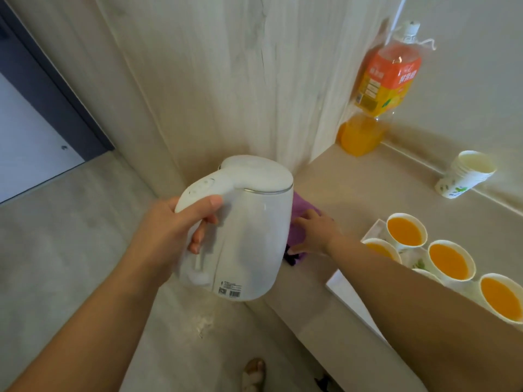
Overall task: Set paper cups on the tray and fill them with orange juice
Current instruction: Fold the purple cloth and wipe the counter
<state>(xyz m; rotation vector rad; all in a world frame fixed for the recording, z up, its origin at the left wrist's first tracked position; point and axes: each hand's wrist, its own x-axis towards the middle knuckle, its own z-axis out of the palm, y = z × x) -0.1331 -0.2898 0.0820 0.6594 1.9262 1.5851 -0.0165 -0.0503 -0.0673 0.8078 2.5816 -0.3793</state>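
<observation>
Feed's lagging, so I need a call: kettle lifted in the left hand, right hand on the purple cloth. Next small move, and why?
Probably wipe the purple cloth across the counter: the left hand holds the white electric kettle clear of it, and the right hand rests on the cloth.

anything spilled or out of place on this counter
No spill shows. The left hand holds a white kettle tilted, off the counter, while the right hand presses a purple cloth beside it, perhaps wiping. The spare cup stack seems to lean toward the wall, maybe only lens distortion.
</observation>
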